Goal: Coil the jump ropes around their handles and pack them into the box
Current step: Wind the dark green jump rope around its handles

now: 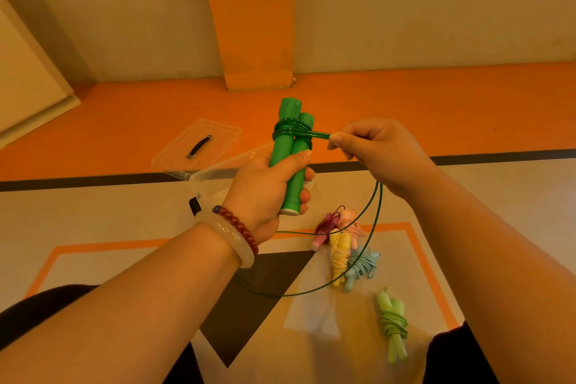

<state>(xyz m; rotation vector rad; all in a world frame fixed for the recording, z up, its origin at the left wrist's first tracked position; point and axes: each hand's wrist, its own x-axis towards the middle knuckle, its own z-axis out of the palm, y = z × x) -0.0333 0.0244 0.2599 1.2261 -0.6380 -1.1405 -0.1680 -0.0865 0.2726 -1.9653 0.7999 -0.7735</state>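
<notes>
Head view: pale floor (124, 212) with orange and dark markings runs to a broad orange band and a dark line, then meets cream walls (405, 9) and an orange pillar (249, 9). The surface is flat and looks smooth, so bundles on it would slide if pulled.

The clear box (212, 171) sits on the floor behind the left hand, open, with its lid (224, 134) lying just beyond it. No rope can be seen inside.

The left hand (268, 193) is wrapped round the lower half of the two green handles (288, 146), held upright side by side, one standing higher. The right hand (374, 150) pinches the green cord (371, 227) between thumb and forefinger and draws it taut from the few turns wound near the handles' upper ends.

Probable faults:
- Turns sit close to the handle tops. Loss of tension at the pinch would likely let them loosen or slip off.
- Uneven handles may shift in the grip and slacken the coil.
- The unwound loop hangs to the floor and crosses the cluster of pink, yellow and blue bundles (339, 246). Pulling it in may snag or drag them. The light green bundle (391, 324) lies apart, nearer the person.
</notes>
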